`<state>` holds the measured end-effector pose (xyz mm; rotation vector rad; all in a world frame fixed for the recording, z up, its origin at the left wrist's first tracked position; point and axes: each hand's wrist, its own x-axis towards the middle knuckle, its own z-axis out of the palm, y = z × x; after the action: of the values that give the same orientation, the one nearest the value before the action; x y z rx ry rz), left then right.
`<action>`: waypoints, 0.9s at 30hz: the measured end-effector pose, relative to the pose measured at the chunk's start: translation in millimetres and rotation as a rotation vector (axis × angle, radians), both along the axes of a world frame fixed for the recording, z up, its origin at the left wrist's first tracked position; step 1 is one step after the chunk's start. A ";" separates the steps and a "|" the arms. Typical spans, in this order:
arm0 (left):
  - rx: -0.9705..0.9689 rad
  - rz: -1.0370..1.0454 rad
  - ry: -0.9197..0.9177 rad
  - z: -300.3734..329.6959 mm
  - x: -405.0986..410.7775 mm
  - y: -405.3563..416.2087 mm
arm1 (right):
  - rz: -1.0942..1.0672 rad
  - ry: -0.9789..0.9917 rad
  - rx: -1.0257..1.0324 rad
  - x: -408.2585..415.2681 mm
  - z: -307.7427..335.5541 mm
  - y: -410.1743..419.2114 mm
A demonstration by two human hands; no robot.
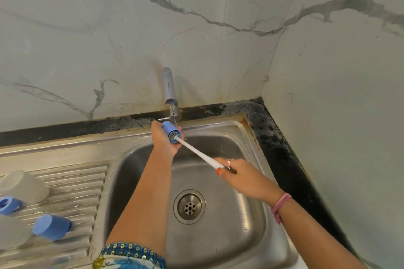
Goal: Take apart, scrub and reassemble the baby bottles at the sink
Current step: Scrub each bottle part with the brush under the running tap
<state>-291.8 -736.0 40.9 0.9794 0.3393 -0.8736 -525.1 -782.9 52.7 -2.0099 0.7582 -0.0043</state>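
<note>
On the ribbed steel drainboard (72,183) at your far left lie the parts not in hand: a cloudy clear plastic bottle body (23,184), a blue plastic collar ring (7,204) just below it, and a second blue cap (52,226) on its side. Moving right, your left hand (162,141) curls around a round blue plastic cap (171,131), held over the stainless sink basin (247,214) just under the chrome tap (171,94). The bristle head of the long white bottle brush (196,152) sits inside that cap. Your right hand (240,176) grips the brush handle's end. You appear to be mid-scrub; next, twist the brush around, then rinse.
</note>
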 end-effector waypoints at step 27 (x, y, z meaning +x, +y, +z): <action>0.441 -0.104 -0.458 -13.4 0.9 -6.7 | 0.025 0.067 -0.419 -2.2 -11.5 -3.6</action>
<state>-290.9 -742.7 27.5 1.5816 0.0863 -0.6505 -527.3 -786.4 41.2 -2.4266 0.8252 -0.0882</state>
